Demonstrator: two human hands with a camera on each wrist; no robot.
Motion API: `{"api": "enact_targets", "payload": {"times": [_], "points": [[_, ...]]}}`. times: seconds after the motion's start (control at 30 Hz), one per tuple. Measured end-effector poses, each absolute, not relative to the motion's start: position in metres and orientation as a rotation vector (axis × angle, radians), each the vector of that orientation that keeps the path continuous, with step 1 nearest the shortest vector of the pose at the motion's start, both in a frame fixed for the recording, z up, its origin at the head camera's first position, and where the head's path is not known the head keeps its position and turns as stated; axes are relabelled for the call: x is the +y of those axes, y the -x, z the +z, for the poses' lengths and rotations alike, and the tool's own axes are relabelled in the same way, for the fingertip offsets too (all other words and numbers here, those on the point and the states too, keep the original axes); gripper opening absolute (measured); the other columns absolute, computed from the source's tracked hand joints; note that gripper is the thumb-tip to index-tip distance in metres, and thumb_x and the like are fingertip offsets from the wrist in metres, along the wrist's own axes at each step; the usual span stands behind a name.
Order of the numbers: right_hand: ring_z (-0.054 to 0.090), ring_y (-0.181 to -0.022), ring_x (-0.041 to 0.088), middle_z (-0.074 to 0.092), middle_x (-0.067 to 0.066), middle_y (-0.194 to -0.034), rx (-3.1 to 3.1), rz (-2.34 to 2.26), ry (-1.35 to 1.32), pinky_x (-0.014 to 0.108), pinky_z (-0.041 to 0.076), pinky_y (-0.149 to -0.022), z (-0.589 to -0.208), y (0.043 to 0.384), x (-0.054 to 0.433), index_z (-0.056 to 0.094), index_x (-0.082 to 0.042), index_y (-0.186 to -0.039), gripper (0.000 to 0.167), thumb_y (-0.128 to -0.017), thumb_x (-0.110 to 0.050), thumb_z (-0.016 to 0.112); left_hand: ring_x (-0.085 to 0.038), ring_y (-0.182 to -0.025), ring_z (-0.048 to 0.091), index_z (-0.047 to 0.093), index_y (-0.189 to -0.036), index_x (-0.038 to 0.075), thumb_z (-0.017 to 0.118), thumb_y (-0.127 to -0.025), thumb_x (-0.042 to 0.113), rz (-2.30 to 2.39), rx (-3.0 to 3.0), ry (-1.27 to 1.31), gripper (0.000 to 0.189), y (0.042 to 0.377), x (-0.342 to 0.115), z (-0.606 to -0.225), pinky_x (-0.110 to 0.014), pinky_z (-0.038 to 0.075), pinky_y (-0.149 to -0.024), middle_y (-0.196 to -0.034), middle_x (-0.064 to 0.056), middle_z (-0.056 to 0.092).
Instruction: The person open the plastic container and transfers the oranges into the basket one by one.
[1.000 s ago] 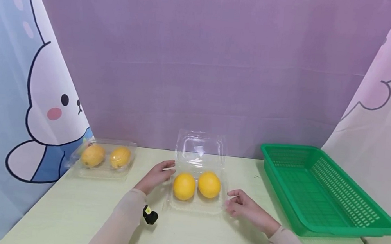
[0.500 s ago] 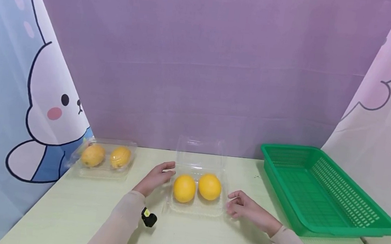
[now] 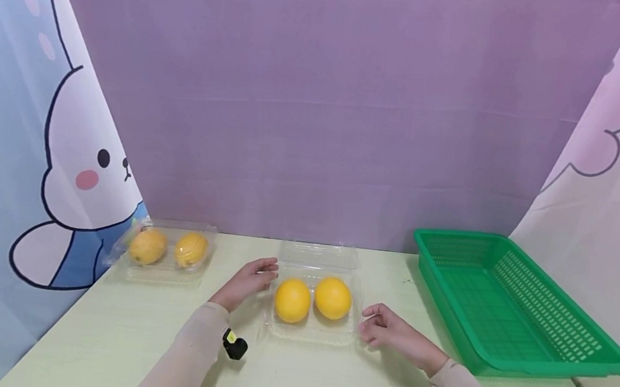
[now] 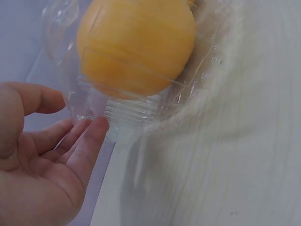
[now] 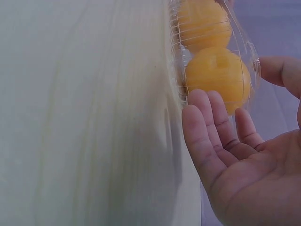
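A clear plastic clamshell box [image 3: 310,334] stands on the table, its hinged lid [image 3: 318,255] tipped back low behind it. Two oranges lie side by side in its base, a left orange [image 3: 292,301] and a right orange [image 3: 333,298]. My left hand [image 3: 245,282] is at the box's left side, fingers extended, fingertips right at the clear wall in the left wrist view. On the other side, my right hand [image 3: 399,336] has its fingers loosely extended along the wall, with the thumb [image 5: 277,70] near the rim in the right wrist view.
To the left, a second clear clamshell box [image 3: 162,276] holds two yellow-orange fruits. A green perforated plastic basket [image 3: 495,361] sits at the right of the table [image 3: 291,385]. Behind the table hangs a purple cloth [image 3: 329,108], with printed cloths at both sides.
The lid has swung back from nearly upright to a low slant. The box with its oranges has shifted slightly toward me. Both hands stay at its sides.
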State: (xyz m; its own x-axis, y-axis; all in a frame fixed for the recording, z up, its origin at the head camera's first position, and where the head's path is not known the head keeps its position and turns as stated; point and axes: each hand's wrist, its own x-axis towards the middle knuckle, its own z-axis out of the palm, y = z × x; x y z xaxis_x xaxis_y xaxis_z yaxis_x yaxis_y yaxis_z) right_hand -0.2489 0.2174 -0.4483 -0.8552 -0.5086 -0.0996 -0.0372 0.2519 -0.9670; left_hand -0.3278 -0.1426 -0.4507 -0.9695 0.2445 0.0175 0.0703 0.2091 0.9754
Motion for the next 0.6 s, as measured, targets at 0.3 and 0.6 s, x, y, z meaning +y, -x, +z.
{"api": "enact_targets", "payload": {"times": [0.3,0.6], "points": [[0.063,-0.097,0.031,0.059,0.018,-0.109,2.129,-1.648,0.5,0.042,0.054,-0.087,-0.448,0.248,0.216,0.035,0.009,-0.129,0.049,-0.099,-0.02,0.062,-0.041,-0.124,0.054,0.038,-0.148,-0.008,0.053,-0.104,0.013,1.893,2.252,-0.285,0.052,0.328,-0.151,-0.452,-0.048,0.048,-0.102,-0.141,-0.031,0.049],[0.062,-0.097,0.032,0.058,0.018,-0.109,2.132,-1.647,0.496,0.043,0.054,-0.087,-0.448,0.247,0.216,0.035,0.009,-0.13,0.049,-0.099,-0.018,0.061,-0.032,-0.108,0.062,0.047,-0.143,-0.007,0.058,-0.1,0.018,1.811,2.227,-0.206,0.051,0.325,-0.16,-0.452,-0.042,0.056,-0.089,-0.13,-0.023,0.058]]}}
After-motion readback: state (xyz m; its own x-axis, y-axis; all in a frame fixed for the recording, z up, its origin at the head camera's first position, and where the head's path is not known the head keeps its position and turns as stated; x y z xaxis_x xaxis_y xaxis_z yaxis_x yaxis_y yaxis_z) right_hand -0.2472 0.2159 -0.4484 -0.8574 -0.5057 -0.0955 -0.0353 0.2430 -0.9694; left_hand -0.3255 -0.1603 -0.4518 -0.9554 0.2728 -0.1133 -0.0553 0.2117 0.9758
